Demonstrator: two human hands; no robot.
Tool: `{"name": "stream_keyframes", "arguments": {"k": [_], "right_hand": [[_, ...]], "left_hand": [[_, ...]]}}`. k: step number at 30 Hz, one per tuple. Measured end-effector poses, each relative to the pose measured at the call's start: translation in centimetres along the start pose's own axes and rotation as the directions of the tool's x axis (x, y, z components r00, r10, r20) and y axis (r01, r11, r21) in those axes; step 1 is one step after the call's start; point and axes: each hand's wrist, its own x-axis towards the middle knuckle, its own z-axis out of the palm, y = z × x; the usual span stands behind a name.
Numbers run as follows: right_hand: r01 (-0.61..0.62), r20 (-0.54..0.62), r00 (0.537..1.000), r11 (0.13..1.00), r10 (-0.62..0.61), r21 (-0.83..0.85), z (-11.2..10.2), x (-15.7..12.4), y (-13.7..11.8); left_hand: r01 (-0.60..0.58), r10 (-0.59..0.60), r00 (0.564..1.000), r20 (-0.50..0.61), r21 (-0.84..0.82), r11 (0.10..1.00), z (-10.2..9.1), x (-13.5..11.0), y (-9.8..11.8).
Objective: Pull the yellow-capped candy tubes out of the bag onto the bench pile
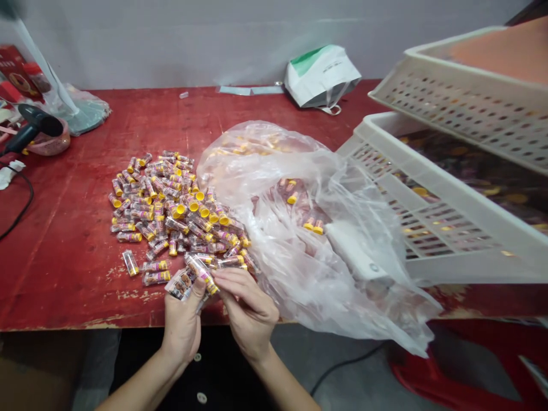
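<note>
A clear yellow-capped tube (pixel 201 274) sat just above the table's near edge, pinched narrowly by the right hand's (pixel 249 313) fingers. The left hand's (pixel 182 326) fingers closed around a second tube (pixel 181 283). Beside them lay a heap of tubes (pixel 165 208), then a plastic bag (pixel 295 228) holding more, and white crates (pixel 454 154) overhanging the red table (pixel 64 228).

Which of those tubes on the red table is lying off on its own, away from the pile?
The clear, yellow-ended tube below the left edge of the pile: it lies alone, touching no other tube.
</note>
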Motion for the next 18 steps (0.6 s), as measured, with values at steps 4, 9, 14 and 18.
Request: {"name": "stream_keyframes", "arguments": {"k": [4, 9, 14, 18], "right_hand": [[-0.008, -0.01, 1.0, 1.0, 0.008, 0.006, 0.2, 0.2, 0.2], [0.031, -0.032, 0.999, 0.998, -0.033, -0.06, 1.6, 4.8, 1.6], [0.169, 0.172, 0.978, 0.937, -0.12, -0.305, 5.1, 12.9, 4.3], [0.102, 0.288, 0.946, 0.702, 0.151, -0.705, 1.4, 18.2, 6.0]], "left_hand": [[0.026, -0.026, 1.0, 0.014, -0.002, 1.0, 0.1, 0.5, 0.3], [0.123, -0.124, 0.992, -0.004, -0.088, 0.988, 0.0, 1.5, 1.0], [0.102, -0.102, 0.995, 0.008, -0.065, 0.993, -0.6, 1.9, 1.5], [0.043, -0.044, 0.998, -0.047, -0.028, 0.999, -1.9, 2.6, 2.4]]}}
